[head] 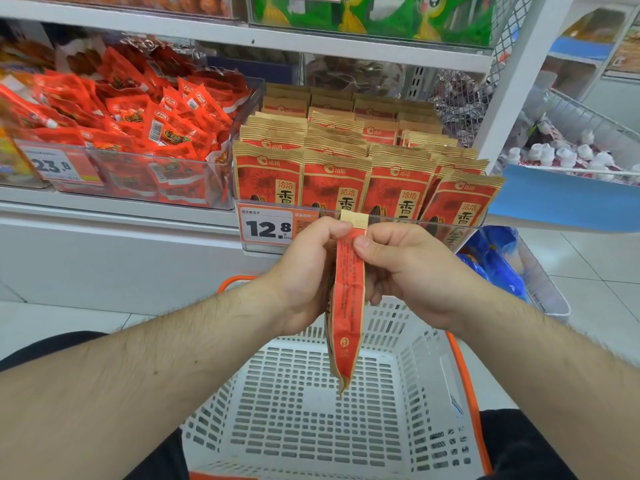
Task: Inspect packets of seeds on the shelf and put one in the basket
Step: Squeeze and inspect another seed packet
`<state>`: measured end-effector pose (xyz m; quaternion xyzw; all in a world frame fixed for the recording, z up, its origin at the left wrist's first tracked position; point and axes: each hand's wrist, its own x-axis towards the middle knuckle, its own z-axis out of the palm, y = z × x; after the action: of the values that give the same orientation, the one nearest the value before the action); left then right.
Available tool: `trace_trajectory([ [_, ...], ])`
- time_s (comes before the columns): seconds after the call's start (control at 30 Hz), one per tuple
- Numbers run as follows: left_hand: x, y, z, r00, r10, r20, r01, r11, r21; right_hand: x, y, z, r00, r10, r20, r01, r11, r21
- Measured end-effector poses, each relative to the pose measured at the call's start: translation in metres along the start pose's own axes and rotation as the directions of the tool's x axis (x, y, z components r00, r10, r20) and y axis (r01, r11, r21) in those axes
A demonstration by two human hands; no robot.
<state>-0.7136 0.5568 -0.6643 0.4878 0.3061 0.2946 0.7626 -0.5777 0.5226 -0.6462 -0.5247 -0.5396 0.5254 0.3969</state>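
Shop shelving carries rows of sunflower seed packets (360, 174) upright in a clear bin. Both hands, left hand (304, 271) and right hand (405, 265), pinch one seed packet (348, 306) edge-on, likely to read its side, directly above the white basket (311, 410)

A white metal shelving unit (242, 32) fills the frame from nine to one o'clock, its upright post (512, 81) slanting at two o'clock. A clear plastic bin of small red snack sachets (138, 112) sits at ten o'clock. Glossy pale floor tiles (595, 265) show at three o'clock, near a white wire bin of small white bottles (571, 150) with a blue front panel (561, 199).
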Motion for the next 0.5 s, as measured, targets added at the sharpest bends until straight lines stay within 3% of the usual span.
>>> trace_trajectory([
  [0.1,0.0,0.0,0.001,1.0,0.012,-0.015,-0.011,1.0,0.026,-0.001,-0.001,-0.002,1.0,-0.001,-0.008,0.001,0.998,-0.055],
  [0.2,0.001,0.001,-0.002,0.993,0.003,-0.117,0.001,1.0,0.028,-0.005,-0.005,-0.004,1.0,-0.012,0.01,0.014,0.984,-0.18],
  [0.37,0.002,0.006,-0.004,0.961,0.025,-0.276,-0.041,0.998,-0.051,-0.014,-0.013,-0.006,0.984,0.087,0.156,-0.006,0.889,-0.457],
  [0.5,0.002,0.008,-0.004,0.956,0.018,-0.293,-0.038,0.997,-0.061,-0.015,-0.014,-0.002,0.979,0.118,0.167,-0.023,0.876,-0.481],
])
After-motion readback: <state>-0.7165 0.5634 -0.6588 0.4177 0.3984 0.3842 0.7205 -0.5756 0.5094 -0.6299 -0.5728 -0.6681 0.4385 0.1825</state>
